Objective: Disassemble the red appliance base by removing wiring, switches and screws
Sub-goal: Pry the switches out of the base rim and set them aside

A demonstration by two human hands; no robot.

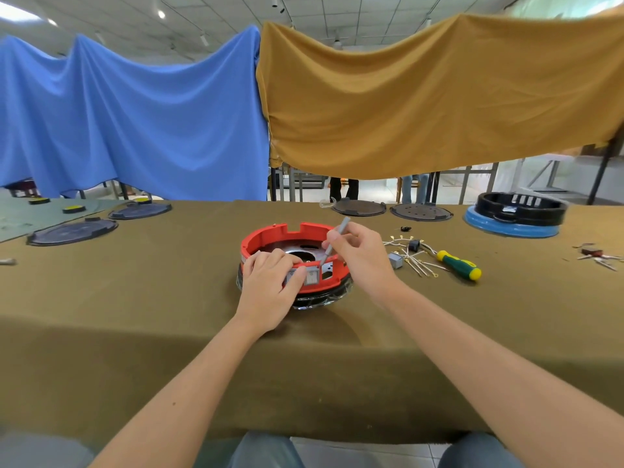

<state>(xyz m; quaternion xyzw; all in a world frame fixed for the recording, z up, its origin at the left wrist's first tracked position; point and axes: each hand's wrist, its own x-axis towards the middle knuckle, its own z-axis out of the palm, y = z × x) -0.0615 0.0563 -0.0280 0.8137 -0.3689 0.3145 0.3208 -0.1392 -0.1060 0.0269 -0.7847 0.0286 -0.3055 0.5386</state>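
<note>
The left hand lies on the near rim of the red appliance base. Its fingers are curled over the rim and the thumb presses on the outside wall, next to a small grey switch that sits in this wall. The right hand is closed around a thin grey tool, held like a pen. The tool is tilted, and its lower tip goes down inside the base, just behind the switch.

The red base is round and open on top, with a dark metal plate inside. It stands on a black ring in the middle of the table, which is covered with an olive-brown cloth.

To the right of the base, near the right hand, a bundle of loose wires with small metal terminals lies on the cloth, together with a small grey part. Just beside them lies a screwdriver with a green and yellow handle. Farther right, at the back, a black ring part rests on a blue base. Several dark round plates lie along the far edge of the table. Behind it hang a blue cloth and a mustard cloth.
</note>
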